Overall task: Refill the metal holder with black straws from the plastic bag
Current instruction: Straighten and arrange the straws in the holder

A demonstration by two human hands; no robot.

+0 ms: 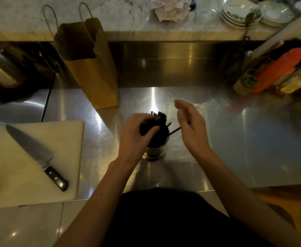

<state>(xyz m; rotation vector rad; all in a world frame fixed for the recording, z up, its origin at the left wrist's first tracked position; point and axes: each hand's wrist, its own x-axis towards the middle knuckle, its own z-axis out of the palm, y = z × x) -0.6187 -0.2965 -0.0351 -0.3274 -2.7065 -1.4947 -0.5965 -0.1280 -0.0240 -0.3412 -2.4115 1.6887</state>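
A perforated metal holder (155, 152) stands upright on the steel counter in front of me. My left hand (137, 134) grips a bundle of black straws (157, 118) whose lower ends sit inside the holder. A single straw (174, 131) leans out of the rim to the right and ends at my right hand (190, 129). That hand hovers beside the holder with its fingers relaxed and nearly straight. A clear plastic bag (175, 147) lies flat on the counter behind and to the right of the holder.
A brown paper bag (91, 68) stands behind and to the left. A cutting board (21, 175) with a large knife (39, 155) lies at left. Bottles (247, 82) and an orange packet crowd the back right. Plates (239, 15) sit on the marble shelf.
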